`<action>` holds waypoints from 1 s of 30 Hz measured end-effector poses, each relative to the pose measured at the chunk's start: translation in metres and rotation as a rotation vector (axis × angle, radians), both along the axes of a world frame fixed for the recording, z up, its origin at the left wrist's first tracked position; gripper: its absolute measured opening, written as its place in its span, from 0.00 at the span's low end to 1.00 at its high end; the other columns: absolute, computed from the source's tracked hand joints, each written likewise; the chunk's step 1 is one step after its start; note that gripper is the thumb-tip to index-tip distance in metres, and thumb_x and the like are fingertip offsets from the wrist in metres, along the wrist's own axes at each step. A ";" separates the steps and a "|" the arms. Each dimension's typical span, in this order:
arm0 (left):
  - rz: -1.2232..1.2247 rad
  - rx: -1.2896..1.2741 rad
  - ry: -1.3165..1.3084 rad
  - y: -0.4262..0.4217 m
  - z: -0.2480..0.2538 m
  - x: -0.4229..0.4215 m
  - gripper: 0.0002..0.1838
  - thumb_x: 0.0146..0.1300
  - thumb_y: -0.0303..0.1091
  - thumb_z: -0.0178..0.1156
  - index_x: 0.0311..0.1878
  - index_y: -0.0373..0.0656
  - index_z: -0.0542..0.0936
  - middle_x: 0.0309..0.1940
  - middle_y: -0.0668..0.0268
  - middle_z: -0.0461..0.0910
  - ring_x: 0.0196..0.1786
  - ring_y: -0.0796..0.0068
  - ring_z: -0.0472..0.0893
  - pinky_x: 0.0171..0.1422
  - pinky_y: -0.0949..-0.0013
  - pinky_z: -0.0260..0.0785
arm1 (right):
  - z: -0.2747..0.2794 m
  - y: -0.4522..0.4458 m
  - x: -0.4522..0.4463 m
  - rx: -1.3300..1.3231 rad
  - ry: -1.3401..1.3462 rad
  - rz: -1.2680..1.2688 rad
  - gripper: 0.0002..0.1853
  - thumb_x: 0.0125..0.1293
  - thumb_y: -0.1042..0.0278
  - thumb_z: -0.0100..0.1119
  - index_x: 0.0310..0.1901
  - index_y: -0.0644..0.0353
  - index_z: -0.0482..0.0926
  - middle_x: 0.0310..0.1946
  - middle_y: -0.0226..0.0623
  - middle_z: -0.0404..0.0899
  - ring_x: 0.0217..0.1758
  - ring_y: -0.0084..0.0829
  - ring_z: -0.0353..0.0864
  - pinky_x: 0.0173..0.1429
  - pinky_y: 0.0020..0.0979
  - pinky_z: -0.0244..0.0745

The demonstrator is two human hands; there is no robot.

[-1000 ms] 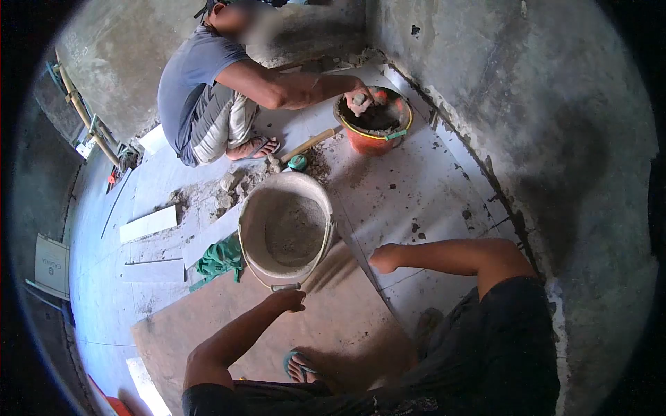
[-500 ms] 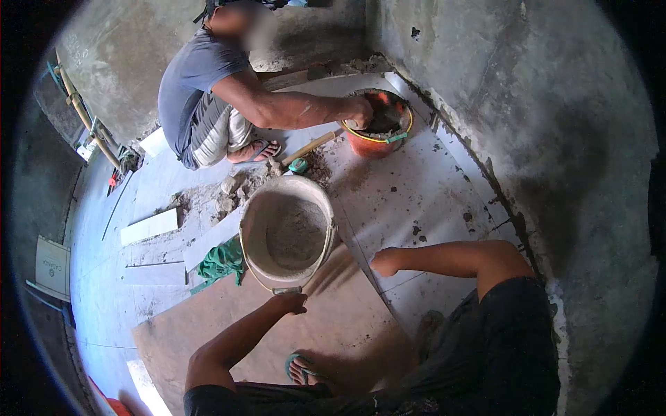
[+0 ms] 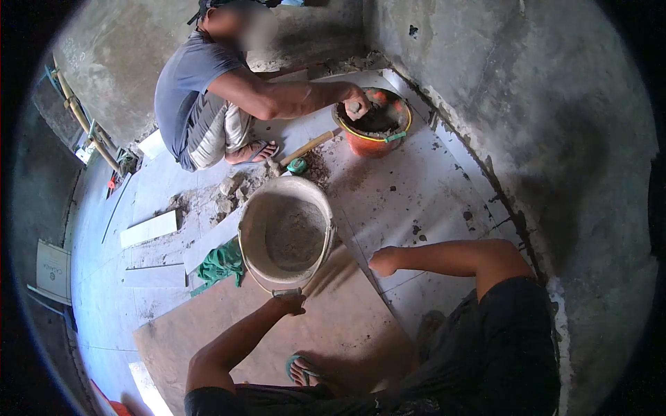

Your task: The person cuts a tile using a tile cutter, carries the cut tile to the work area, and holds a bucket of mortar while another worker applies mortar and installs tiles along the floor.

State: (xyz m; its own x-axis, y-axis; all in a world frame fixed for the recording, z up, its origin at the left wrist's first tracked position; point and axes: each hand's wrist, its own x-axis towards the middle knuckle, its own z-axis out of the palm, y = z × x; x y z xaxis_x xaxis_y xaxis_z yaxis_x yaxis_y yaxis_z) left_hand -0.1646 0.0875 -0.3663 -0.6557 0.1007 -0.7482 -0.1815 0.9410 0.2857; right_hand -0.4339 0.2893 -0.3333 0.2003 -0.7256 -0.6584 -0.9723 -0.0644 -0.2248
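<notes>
A pale bucket with grey powdery material inside stands in front of me. Its wire handle leans toward me, and my left hand is closed at the handle's grip. To the right of the bucket, my right hand hangs in a loose fist over the tiles; nothing sticks out of it. Across from me a co-worker squats and reaches into an orange bucket with a yellow rim. The co-worker's hand grips the end of a handle there, above dark wet mix.
A brown board lies under my foot. Beside the pale bucket are a green cloth, a green tape measure, a wooden handle and rubble. Cut tile strips lie left. A concrete wall rises right.
The co-worker's hand has turned and shifted slightly inside the orange bucket, so the handle end now shows. My own hands and the pale bucket stay nearly where they were.
</notes>
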 end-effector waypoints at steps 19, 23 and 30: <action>-0.074 0.004 0.054 -0.003 -0.007 0.003 0.21 0.54 0.49 0.53 0.39 0.40 0.67 0.22 0.59 0.72 0.26 0.64 0.74 0.29 0.60 0.66 | 0.004 -0.004 0.001 0.008 0.030 0.053 0.12 0.46 0.70 0.47 0.32 0.67 0.75 0.33 0.50 0.76 0.39 0.45 0.76 0.41 0.41 0.72; 0.047 0.080 -0.026 0.000 0.006 -0.002 0.20 0.55 0.50 0.53 0.38 0.41 0.67 0.25 0.58 0.73 0.27 0.64 0.74 0.29 0.60 0.66 | 0.000 -0.002 -0.001 -0.026 -0.018 0.008 0.12 0.46 0.70 0.46 0.30 0.67 0.76 0.31 0.50 0.76 0.38 0.46 0.76 0.40 0.41 0.72; -0.031 -0.002 0.006 0.001 0.009 -0.002 0.21 0.54 0.52 0.52 0.38 0.43 0.68 0.30 0.56 0.73 0.35 0.57 0.74 0.36 0.54 0.66 | 0.010 0.002 0.000 -0.027 -0.038 -0.024 0.13 0.44 0.73 0.48 0.33 0.69 0.76 0.32 0.52 0.76 0.38 0.46 0.76 0.39 0.43 0.71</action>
